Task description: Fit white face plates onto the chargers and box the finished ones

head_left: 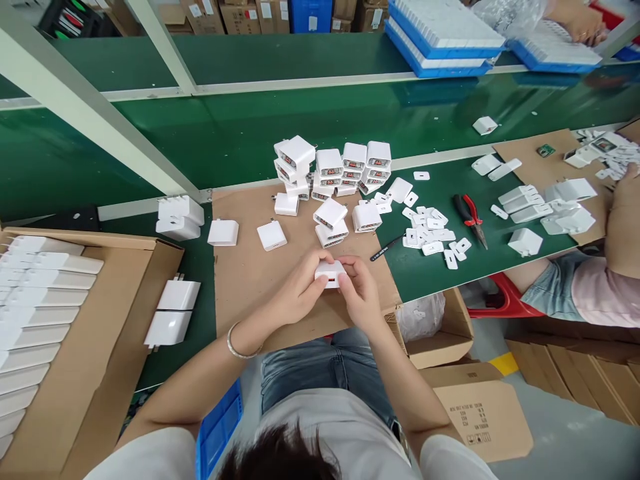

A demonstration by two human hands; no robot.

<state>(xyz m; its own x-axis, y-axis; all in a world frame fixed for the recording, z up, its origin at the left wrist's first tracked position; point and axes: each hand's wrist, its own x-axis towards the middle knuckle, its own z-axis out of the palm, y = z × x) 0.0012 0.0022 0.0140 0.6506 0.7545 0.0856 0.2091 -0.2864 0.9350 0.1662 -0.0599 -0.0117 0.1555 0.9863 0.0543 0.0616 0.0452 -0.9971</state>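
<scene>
A white USB charger (329,272) is held between both hands above the cardboard sheet (245,280), its port end facing me. My left hand (303,287) grips its left side with thumb and fingers. On its right side my right hand (359,290) is closed the same way. Beyond the hands, open-ended charger housings (329,163) stand in stacks, with circuit boards showing inside. Two loose chargers (271,235) lie to the left. Small white end plates (425,230) are scattered on the right, near black tweezers (386,247).
Red-handled pliers (470,219) lie on the green table. At left stands a carton (125,300) of white chargers. A co-worker's arm (623,220) is at far right. Blue trays (445,50) sit on the shelf above. An open box (440,340) stands below the table edge.
</scene>
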